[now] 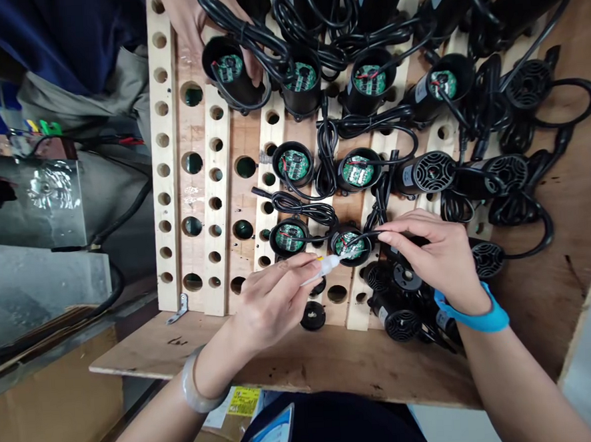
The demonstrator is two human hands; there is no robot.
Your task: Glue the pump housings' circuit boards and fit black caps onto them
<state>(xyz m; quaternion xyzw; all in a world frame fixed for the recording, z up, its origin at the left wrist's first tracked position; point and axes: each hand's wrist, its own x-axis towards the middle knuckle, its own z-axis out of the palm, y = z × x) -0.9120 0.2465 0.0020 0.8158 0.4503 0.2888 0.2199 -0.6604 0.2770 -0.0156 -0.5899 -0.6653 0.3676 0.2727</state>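
Note:
My left hand [275, 299] is closed around a small white squeeze tube [329, 264] with a narrow nozzle, mostly hidden by the fingers. The nozzle reaches over the rim of a round black housing [366, 251], and its tip is at the green circuit board [347, 244] inside. Between thumb and fingertips, my right hand [435, 252] pinches a black cable [376, 235] that runs into this same housing. Just left of it stands another black housing [290, 253] with a green board showing.
Wooden strips with drilled holes [164, 189] hold several more open black housings with coiled cables [302, 207]. Capped units with slotted faces [433, 171] crowd the right. At the top left, another person's hand [183, 18] grips a housing [237, 84]. A metal bracket [179, 309] is near the front edge.

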